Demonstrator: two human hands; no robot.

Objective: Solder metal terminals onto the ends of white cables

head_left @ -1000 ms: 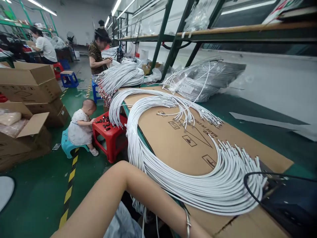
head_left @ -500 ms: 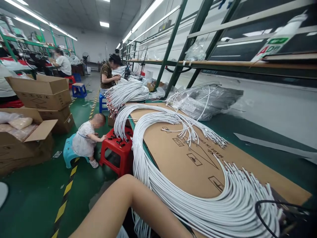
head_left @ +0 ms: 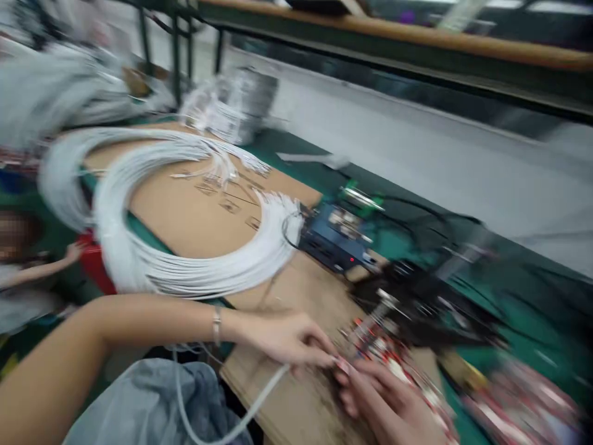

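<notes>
Over the cardboard my left hand, with a bracelet at the wrist, is closed on a white cable, which loops down past my lap. My right hand meets it fingertip to fingertip. Its thumb and fingers pinch a small reddish piece at the cable's end; blur hides what kind it is. Just beyond lies a pile of short red and white wires. A large curved bundle of white cables rests on the cardboard sheet to the left.
A dark blue box with a red light stands behind my hands, with black cords around it. Plastic bags lie at the right. A shelf edge crosses above. A small child's arm reaches to a red stool at left.
My view has swung right and down to the bench. Both hands are now in sight, holding a white cable; before, only my bent arm showed.
</notes>
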